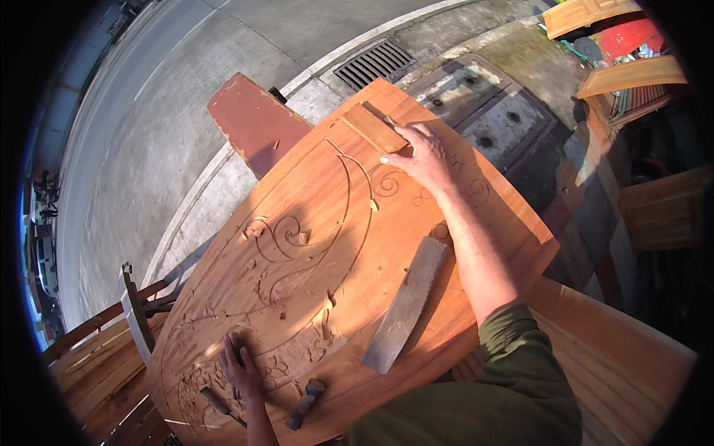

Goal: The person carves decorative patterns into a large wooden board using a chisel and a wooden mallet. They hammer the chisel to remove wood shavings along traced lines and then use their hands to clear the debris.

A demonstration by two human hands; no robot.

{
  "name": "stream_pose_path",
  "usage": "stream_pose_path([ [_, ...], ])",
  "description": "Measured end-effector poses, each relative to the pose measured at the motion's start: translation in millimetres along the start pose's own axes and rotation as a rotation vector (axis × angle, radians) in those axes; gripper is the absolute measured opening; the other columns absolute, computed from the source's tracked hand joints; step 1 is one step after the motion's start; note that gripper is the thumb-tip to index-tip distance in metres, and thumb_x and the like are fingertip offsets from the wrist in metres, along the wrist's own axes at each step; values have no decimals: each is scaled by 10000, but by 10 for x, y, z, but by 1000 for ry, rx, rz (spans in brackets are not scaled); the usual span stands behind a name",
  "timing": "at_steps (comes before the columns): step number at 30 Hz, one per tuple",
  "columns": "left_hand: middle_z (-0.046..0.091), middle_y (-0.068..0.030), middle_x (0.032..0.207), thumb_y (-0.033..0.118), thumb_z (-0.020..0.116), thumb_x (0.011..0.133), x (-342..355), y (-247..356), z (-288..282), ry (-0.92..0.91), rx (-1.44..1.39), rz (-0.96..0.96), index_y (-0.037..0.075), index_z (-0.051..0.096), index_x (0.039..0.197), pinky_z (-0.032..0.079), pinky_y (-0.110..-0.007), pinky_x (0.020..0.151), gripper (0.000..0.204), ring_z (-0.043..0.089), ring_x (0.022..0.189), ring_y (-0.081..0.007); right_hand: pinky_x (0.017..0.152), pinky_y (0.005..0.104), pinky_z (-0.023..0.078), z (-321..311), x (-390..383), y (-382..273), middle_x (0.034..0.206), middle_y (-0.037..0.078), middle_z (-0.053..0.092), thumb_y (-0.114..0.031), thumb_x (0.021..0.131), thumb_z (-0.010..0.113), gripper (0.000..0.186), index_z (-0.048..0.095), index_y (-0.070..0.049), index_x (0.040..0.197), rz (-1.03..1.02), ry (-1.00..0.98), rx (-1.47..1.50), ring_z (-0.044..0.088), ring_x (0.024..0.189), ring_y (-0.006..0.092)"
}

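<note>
My right hand grips a rectangular wooden block near the far edge of a carved reddish wooden panel, which has scrollwork lines and wood shavings on it. At the lower left, my left hand is closed on a small dark object that I cannot make out, over the carved foliage. Beside that hand lie a slim tool and a dark, short-handled tool, possibly a mallet or hammer. A long grey flat bar or stone rests on the panel below my right forearm.
A red-brown board juts beyond the panel over pavement, with a drain grate behind. Slatted wood and a metal frame stand at left. Wooden door panels and cluttered items are at right, planks below them.
</note>
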State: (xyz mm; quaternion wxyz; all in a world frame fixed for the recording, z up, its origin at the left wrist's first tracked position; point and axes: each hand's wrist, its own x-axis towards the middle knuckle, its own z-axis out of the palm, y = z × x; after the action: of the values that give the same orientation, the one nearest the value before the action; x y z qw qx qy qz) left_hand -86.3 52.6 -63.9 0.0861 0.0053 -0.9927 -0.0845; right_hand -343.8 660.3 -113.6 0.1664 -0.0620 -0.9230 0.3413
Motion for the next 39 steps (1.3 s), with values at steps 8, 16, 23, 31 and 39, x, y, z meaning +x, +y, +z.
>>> stream_pose_path([
  [8, 702, -193, 1281, 212, 653, 1083, 2, 2, -7, 3, -3, -5, 82, 589, 1578, 482, -540, 1011, 516, 627, 1121, -420, 1100, 459, 520, 44, 10, 24, 1325, 121, 694, -387, 813, 959, 709, 724, -58, 1395, 6, -19, -49, 634, 1297, 331],
  [16, 709, -197, 1290, 217, 652, 1089, -1, 24, -18, 5, -10, 4, 76, 590, 1573, 481, -542, 1025, 508, 637, 1138, -429, 1125, 476, 510, 44, 79, 147, 1348, 173, 670, -298, 834, 948, 644, 735, -12, 1370, 107, 107, -56, 621, 1285, 368],
  [23, 715, -196, 1285, 206, 661, 1088, 17, 49, -30, 7, -22, 17, 67, 600, 1561, 483, -538, 1013, 497, 640, 1122, -426, 1090, 447, 524, -60, 198, 249, 1352, 175, 690, -281, 840, 951, 625, 757, -27, 1377, 168, 118, -63, 644, 1284, 342],
  [31, 715, -183, 1280, 191, 672, 1077, 18, 17, -13, 7, 0, 11, 67, 598, 1563, 487, -529, 1005, 508, 639, 1123, -418, 1027, 440, 556, 18, 227, 336, 1327, 166, 697, -282, 820, 964, 620, 771, -17, 1346, 167, 146, -42, 686, 1209, 326],
  [39, 711, -180, 1274, 200, 688, 1059, -10, 33, -41, 27, 0, 22, 85, 597, 1572, 493, -521, 1026, 534, 645, 1144, -412, 1103, 487, 514, -35, 230, 268, 1361, 225, 677, -486, 864, 905, 728, 725, -45, 1415, 228, 186, 0, 620, 1310, 387],
])
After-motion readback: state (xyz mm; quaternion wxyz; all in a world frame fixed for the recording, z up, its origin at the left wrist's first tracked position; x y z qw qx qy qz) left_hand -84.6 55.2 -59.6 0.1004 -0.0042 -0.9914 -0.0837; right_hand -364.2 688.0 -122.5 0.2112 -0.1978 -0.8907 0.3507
